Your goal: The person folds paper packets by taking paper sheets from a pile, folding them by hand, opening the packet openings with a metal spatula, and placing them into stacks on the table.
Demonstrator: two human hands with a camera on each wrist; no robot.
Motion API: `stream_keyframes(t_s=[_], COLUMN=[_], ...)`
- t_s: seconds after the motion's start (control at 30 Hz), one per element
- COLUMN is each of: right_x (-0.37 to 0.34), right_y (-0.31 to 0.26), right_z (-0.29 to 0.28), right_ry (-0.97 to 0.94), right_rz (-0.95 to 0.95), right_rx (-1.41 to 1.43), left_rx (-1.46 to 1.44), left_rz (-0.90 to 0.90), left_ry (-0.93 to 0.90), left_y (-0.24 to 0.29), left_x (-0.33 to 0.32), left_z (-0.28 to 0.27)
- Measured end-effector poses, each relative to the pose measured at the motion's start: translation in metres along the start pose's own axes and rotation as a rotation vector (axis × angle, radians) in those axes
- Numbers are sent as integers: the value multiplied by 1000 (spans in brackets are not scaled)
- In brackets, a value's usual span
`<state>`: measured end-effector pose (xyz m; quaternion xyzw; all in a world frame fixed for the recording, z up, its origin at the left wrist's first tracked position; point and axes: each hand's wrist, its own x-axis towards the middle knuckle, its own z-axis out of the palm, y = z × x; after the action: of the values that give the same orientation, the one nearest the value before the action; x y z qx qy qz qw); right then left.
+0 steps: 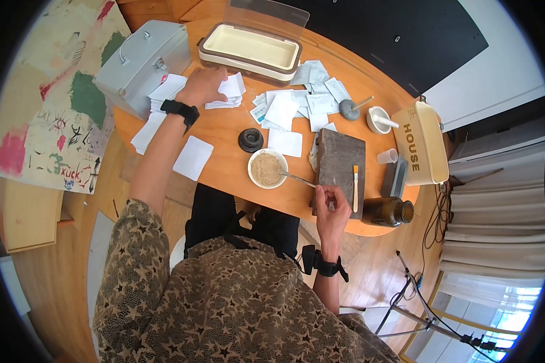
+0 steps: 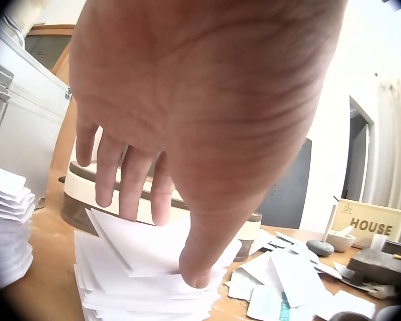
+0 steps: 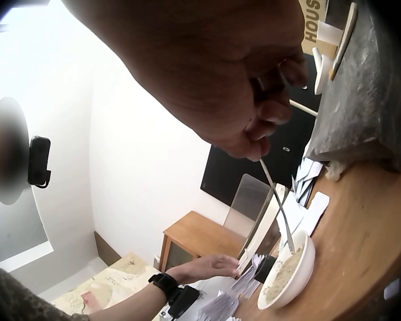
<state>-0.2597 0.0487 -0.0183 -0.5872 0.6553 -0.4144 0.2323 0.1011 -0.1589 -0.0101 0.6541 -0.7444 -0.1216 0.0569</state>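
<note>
In the head view the left hand (image 1: pixel 203 86) reaches over a stack of white paper packets (image 1: pixel 231 91); in the left wrist view its fingers hang spread and the thumb touches the top of the stack (image 2: pixel 140 294). The right hand (image 1: pixel 333 212) pinches the handle of a thin metal spoon (image 1: pixel 297 179), whose far end lies in a white bowl (image 1: pixel 265 185) of beige powder (image 1: pixel 265 169). In the right wrist view, the right hand (image 3: pixel 214 87) holds the spoon above the bowl (image 3: pixel 302 277). A single white paper (image 1: pixel 193 158) lies nearer the person.
A silver case (image 1: pixel 140 60) stands at left, a cream tray (image 1: pixel 248 48) behind. Scattered packets (image 1: pixel 321 103), a black round stand (image 1: pixel 251 140), a dark slab (image 1: pixel 340 163) with a brush (image 1: pixel 355 187), a mortar (image 1: pixel 378 120), a brown jar (image 1: pixel 386 212) and a HOUSE box (image 1: pixel 421 145) are around.
</note>
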Motion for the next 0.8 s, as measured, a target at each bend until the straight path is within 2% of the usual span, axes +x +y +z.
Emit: stream_keyframes(t_s=[0.1, 0.17, 0.4, 0.53, 0.8], right_x=[0, -1, 0, 1, 0], right_y=[1, 2, 1, 3, 0], right_z=[-1, -1, -2, -2, -4], right_ry=[-1, -3, 23, 21, 9], right_rz=[0, 0, 14, -1, 24], right_rx=[-3, -8, 28, 25, 30], left_rx=[-43, -27, -194, -280, -361], left_rz=[51, 66, 126, 54, 19], left_ry=[73, 188, 286, 221, 182], left_y=[10, 23, 62, 72, 73], left_x=[-20, -40, -101, -115, -118], left_z=[4, 7, 21, 28, 32])
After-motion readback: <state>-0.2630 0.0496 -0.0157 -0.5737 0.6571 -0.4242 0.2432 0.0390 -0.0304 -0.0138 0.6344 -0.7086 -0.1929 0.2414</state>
